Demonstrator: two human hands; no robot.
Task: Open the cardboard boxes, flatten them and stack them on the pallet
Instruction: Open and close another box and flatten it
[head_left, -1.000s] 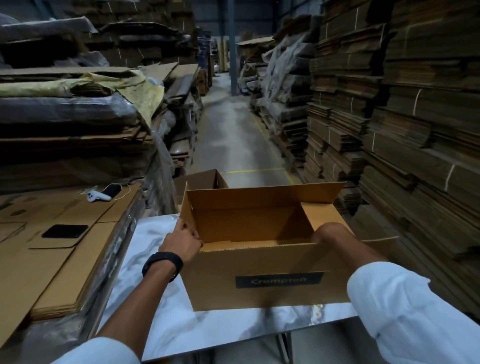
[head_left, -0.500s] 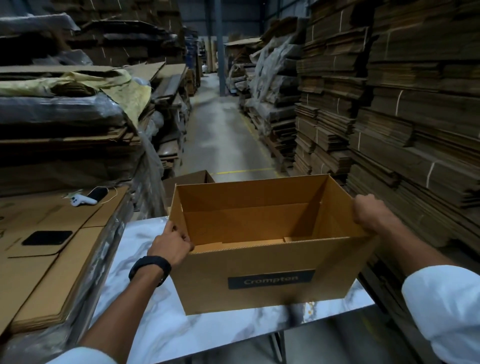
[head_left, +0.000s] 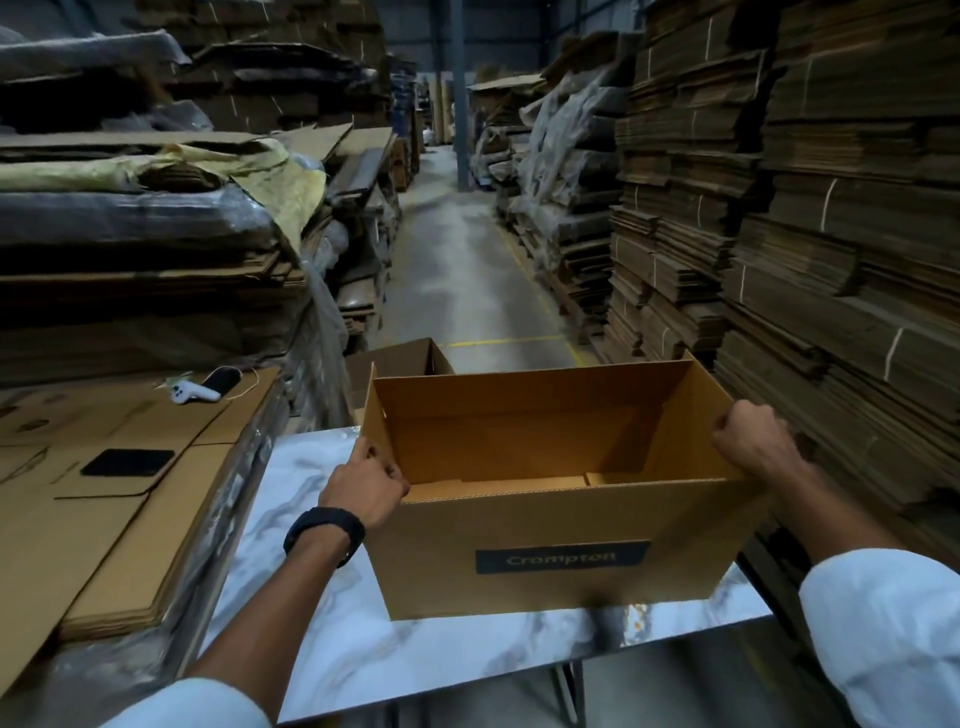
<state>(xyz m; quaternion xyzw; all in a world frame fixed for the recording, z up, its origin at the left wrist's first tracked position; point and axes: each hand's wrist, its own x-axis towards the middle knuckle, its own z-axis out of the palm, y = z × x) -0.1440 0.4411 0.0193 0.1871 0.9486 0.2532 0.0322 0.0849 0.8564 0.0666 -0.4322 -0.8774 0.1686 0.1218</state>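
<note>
1. Two hands bracket the cardboard box (head_left: 545, 566): the left hand (head_left: 363, 488) grips the top edge at its left end, and the right hand (head_left: 750, 441) is curled over the top edge of the right end wall.
2. It stands upright and open-topped on the marbled worktop (head_left: 415, 649), its long axis running left to right across the person.
3. Its bottom flaps look closed, so they likely need opening before it can be flattened.
4. A flat cardboard stack (head_left: 104, 519) lies just left of the worktop, nearer the left hand.

between the left hand (head_left: 363, 488) and right hand (head_left: 753, 441), the box (head_left: 519, 519) interior is standing hollow and passable. just right of the right hand, stacked cardboard (head_left: 841, 322) is crowding in. left of the left hand, bare worktop (head_left: 311, 649) is running to a flattened pile (head_left: 104, 530).
</note>
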